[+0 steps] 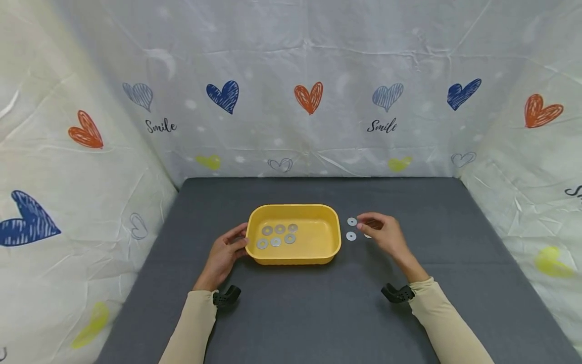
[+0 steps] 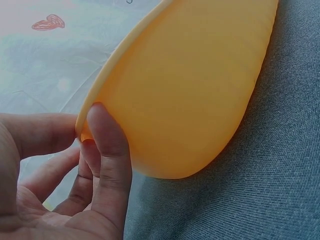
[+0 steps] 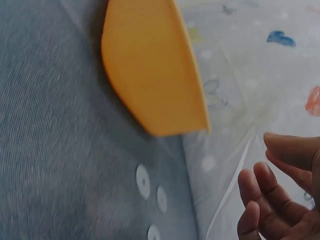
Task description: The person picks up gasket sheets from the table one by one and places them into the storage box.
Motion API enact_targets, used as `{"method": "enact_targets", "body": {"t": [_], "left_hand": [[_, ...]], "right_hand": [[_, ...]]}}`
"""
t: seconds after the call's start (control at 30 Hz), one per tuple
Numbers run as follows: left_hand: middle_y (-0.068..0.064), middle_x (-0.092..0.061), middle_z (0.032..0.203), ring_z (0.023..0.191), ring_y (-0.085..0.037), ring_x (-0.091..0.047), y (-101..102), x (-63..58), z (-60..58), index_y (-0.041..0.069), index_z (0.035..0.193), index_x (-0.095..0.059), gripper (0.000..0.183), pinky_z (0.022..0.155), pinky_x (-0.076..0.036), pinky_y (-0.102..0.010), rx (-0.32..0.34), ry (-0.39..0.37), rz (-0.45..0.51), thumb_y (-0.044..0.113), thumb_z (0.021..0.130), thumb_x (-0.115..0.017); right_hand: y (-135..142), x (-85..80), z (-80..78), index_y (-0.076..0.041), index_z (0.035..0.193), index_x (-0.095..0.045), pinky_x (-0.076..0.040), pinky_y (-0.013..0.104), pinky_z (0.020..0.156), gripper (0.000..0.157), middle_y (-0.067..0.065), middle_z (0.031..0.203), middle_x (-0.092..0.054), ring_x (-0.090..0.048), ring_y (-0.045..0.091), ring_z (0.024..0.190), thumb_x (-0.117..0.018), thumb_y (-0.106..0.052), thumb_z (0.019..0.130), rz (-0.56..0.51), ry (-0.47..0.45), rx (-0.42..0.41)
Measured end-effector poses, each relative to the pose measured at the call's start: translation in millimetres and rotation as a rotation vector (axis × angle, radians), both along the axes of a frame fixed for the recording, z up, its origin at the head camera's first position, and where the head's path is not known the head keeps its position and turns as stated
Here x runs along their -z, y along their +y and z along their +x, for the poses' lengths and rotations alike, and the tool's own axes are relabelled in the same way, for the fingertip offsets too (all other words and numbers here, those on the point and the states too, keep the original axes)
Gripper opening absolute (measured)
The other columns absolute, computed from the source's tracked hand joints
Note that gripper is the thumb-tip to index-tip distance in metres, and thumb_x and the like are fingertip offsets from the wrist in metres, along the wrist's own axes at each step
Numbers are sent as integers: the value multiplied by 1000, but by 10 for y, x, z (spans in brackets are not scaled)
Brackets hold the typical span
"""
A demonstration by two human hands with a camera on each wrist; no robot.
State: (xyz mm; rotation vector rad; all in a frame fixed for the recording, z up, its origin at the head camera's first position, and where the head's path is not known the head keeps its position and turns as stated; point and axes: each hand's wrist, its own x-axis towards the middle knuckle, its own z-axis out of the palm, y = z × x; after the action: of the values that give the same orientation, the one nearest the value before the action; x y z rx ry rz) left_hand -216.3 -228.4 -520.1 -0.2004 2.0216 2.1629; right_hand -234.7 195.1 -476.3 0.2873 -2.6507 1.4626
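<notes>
My left hand (image 1: 223,257) grips the left end of a yellow plastic tray (image 1: 313,260), thumb and fingers pinching its wall at the rim (image 2: 115,55). Inside the tray, toward its left side, several flat metal washers (image 1: 275,242) lie in two rows. To the right of the tray, my right hand (image 1: 384,233) hovers over the table near loose washers (image 1: 351,236). One of these is partly hidden beneath the hand in the head view. In the right wrist view, the thumb and fingers (image 3: 280,195) are apart and nothing shows between them; three washers (image 3: 143,181) lie beyond.
A dark grey cloth covers the table (image 1: 300,313). Pale curtains (image 1: 345,50) printed with hearts and "Smile" stand behind it and on both sides. A black strap device (image 1: 226,297) sits on the left wrist and another (image 1: 397,293) on the right.
</notes>
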Motion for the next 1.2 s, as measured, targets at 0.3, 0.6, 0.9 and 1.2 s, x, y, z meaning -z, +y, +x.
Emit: {"method": "enact_targets", "body": {"t": [0.3,0.6,0.9,1.2], "left_hand": [[-7,-48,124,96,-13,-59,11,-15,11,12,147,-46,52,76,-56,-23,-7,-1,5,11,97,-61],[-7,-47,124,95,-12,-58,12,-23,16,12,147,-46,52,76,-56,-23,-16,-4,-5,9,97,-59],[-7,-48,125,95,-13,-59,0,-18,16,12,147,-45,53,77,-56,-23,-18,-10,-2,9,97,-59],[-8,-48,125,93,-14,-59,3,-7,-1,11,146,-46,52,76,-56,-23,-28,-12,-2,8,97,-60]], "right_hand": [[199,154,-95,-7,115,-72,-52,27,68,32,11,97,-70,-65,24,89,-76,-20,87,103,-3,19],[363,294,-194,-9,119,-71,-48,38,78,36,11,99,-67,-63,26,93,-78,-20,85,157,-3,-28],[502,408,-310,-7,118,-72,-46,33,75,37,10,94,-62,-55,19,83,-78,-20,84,162,-57,-36],[574,514,-374,-8,113,-75,-40,27,68,35,6,88,-59,-49,15,75,-81,-18,80,212,-112,-50]]}}
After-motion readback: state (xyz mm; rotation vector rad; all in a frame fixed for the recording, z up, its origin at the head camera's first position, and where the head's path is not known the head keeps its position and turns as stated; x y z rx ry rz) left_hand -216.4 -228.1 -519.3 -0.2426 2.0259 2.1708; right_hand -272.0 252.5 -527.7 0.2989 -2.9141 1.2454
